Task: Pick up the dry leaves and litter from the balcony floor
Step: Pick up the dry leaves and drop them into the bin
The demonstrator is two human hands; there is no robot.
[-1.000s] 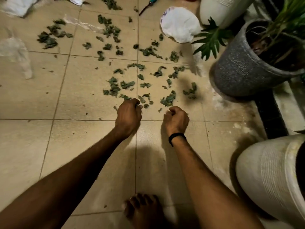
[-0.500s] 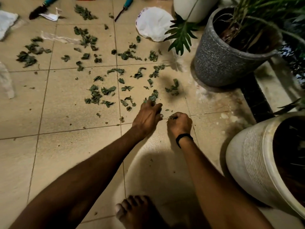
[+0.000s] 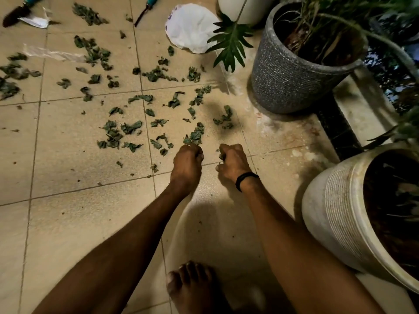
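Fingers (image 3: 224, 148) are clenched round stored leaf scraps (image 3: 220, 155) in the right hand (image 3: 233, 162); the left hand (image 3: 187, 160) is curled at the near leaf cluster (image 3: 195, 135), grip unseen.

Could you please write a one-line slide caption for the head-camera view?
Left hand at a clump of dry leaves, right hand gripping leaf bits, on tiled balcony floor beside a grey plant pot.

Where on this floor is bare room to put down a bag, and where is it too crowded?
Bare tiles lie left of the left arm, nearer than the dry leaves. A smaller bare strip lies right of the right hand, between the grey pot and the white pot. Farther ahead it is crowded with leaves.
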